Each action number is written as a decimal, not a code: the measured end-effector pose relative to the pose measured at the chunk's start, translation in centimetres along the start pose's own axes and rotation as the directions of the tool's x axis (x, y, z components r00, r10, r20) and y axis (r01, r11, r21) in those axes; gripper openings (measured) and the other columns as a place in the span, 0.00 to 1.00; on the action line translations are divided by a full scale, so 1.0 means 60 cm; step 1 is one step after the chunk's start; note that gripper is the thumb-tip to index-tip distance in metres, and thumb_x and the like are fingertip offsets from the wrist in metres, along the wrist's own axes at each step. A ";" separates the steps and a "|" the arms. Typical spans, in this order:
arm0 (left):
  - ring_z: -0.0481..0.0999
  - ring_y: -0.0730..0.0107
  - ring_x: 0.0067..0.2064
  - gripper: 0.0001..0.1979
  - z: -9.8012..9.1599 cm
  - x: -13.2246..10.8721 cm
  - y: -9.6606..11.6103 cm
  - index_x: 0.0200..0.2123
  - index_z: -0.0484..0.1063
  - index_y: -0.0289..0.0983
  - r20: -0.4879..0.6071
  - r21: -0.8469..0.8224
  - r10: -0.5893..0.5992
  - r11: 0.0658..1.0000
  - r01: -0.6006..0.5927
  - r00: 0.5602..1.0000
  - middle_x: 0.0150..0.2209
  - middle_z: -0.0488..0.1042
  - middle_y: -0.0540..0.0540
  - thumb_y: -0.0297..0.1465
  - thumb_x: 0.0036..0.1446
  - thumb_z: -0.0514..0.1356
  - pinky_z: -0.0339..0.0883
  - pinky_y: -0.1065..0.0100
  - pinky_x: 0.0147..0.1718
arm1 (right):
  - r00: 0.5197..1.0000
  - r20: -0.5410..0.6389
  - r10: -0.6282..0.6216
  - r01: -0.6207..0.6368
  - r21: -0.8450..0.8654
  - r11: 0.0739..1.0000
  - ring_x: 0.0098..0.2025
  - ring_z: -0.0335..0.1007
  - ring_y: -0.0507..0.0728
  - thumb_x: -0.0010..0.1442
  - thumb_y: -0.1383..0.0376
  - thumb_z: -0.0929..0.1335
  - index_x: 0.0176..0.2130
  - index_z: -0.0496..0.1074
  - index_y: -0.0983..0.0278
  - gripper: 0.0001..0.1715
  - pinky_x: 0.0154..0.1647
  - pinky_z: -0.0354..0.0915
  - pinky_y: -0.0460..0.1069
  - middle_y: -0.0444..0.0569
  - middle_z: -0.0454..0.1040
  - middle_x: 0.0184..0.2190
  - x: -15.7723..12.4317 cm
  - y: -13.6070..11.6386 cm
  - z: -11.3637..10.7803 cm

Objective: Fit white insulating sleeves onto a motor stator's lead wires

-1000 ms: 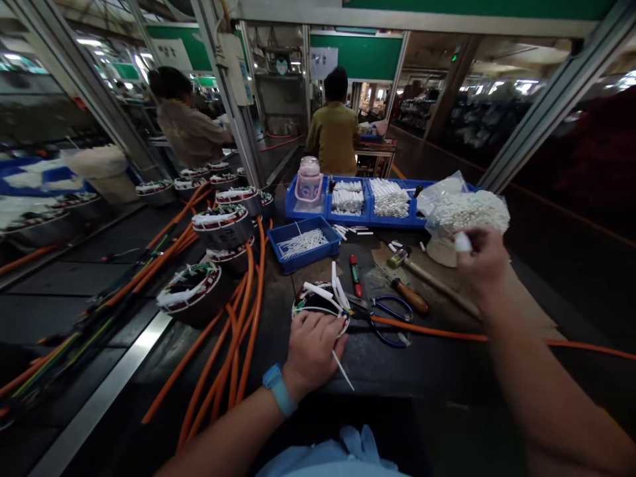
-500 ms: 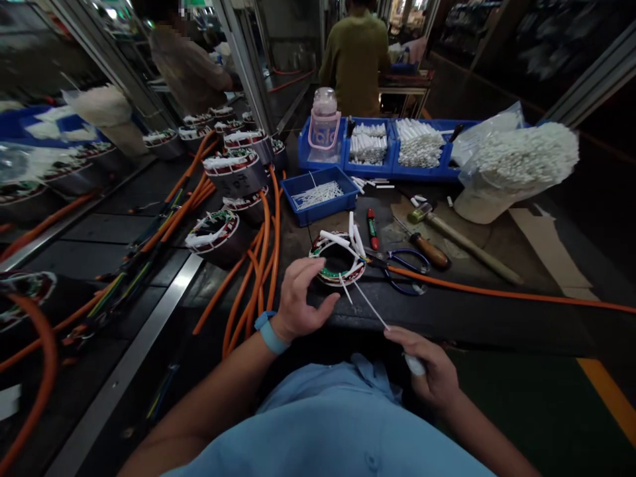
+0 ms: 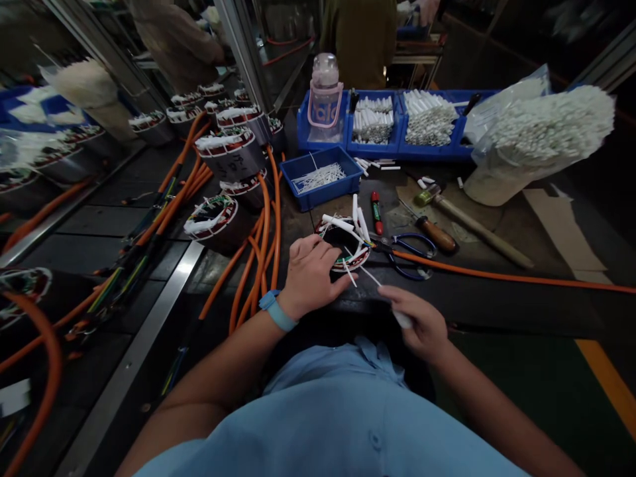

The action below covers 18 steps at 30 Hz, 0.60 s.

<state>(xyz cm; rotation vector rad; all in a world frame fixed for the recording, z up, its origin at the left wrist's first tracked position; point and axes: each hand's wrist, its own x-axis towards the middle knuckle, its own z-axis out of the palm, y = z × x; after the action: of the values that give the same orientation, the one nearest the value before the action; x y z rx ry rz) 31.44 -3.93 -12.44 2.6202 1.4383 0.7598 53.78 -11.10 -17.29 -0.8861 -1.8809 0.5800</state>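
Left hand [image 3: 313, 271], raised a moment earlier, had settled loosely curled over the wound stator [image 3: 345, 237] on the bench [image 3: 487, 303], bracing it, I judged from afar; a white tie [image 3: 370, 275] ran to the right hand [image 3: 420, 321], now closer, apparently pinching its end.

There are one left hand [image 3: 313, 275], one right hand [image 3: 417, 321], one wristband [image 3: 282, 317] and more than ten stators [image 3: 231, 162]. One marker [image 3: 376, 212], one hammer [image 3: 481, 228], one screwdriver [image 3: 438, 234], one blue-handled tool [image 3: 412, 236] and one bottle [image 3: 325, 103]. One tray [image 3: 328, 195] of ties [image 3: 318, 177], two bins [image 3: 375, 148] of tubes [image 3: 431, 119], and two co-workers [image 3: 358, 43].
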 end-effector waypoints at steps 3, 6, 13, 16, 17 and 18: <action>0.64 0.53 0.50 0.17 0.006 0.018 0.019 0.39 0.74 0.37 -0.007 -0.002 -0.058 0.998 0.058 0.998 0.38 0.75 0.43 0.43 0.56 0.57 0.54 0.50 0.50 | 0.993 -0.020 0.120 -0.120 0.011 0.993 0.48 0.71 0.57 0.59 0.68 0.62 0.38 0.68 0.59 0.08 0.49 0.67 0.56 0.50 0.75 0.44 0.056 0.015 0.022; 0.67 0.62 0.46 0.11 0.016 0.030 0.021 0.40 0.75 0.39 -0.112 -0.168 -0.028 0.986 0.009 0.993 0.39 0.76 0.46 0.35 0.60 0.54 0.59 0.58 0.47 | 0.946 -0.091 0.310 -0.286 0.211 0.935 0.41 0.73 0.56 0.57 0.64 0.66 0.35 0.69 0.60 0.03 0.46 0.68 0.54 0.48 0.76 0.36 0.093 0.023 0.041; 0.72 0.71 0.38 0.12 -0.004 0.046 -0.003 0.41 0.75 0.40 -0.067 -0.072 0.313 0.945 -0.318 0.947 0.38 0.76 0.48 0.27 0.61 0.51 0.63 0.69 0.36 | 0.827 -0.039 0.562 -0.426 0.608 0.670 0.37 0.75 0.54 0.45 0.58 0.74 0.34 0.65 0.60 0.19 0.43 0.71 0.52 0.43 0.76 0.33 0.097 0.023 0.050; 0.71 0.70 0.36 0.12 -0.021 0.056 -0.005 0.39 0.75 0.39 -0.025 0.062 0.386 0.921 -0.384 0.922 0.36 0.76 0.48 0.28 0.62 0.50 0.61 0.68 0.34 | 0.842 -0.032 0.539 -0.385 0.664 0.641 0.38 0.75 0.54 0.47 0.61 0.74 0.34 0.66 0.59 0.16 0.45 0.70 0.51 0.42 0.75 0.35 0.092 0.021 0.050; 0.70 0.70 0.36 0.12 -0.023 0.058 -0.004 0.38 0.75 0.38 -0.018 0.081 0.407 0.911 -0.404 0.913 0.36 0.76 0.48 0.28 0.63 0.50 0.61 0.68 0.34 | 0.846 -0.036 0.533 -0.377 0.665 0.644 0.38 0.75 0.53 0.47 0.62 0.74 0.34 0.66 0.59 0.16 0.45 0.70 0.51 0.42 0.75 0.34 0.092 0.021 0.050; 0.70 0.70 0.36 0.13 -0.024 0.060 -0.004 0.38 0.74 0.38 -0.013 0.092 0.429 0.900 -0.426 0.903 0.36 0.76 0.47 0.29 0.63 0.50 0.61 0.68 0.34 | 0.849 -0.039 0.526 -0.373 0.661 0.651 0.38 0.74 0.53 0.47 0.62 0.74 0.34 0.66 0.59 0.15 0.45 0.70 0.50 0.42 0.75 0.34 0.093 0.021 0.050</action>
<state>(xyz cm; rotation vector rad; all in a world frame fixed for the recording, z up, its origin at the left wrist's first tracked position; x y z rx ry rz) 32.23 -1.14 -9.84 3.0514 0.9185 0.7893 49.88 -6.03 -16.44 -0.9062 -1.0979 1.2810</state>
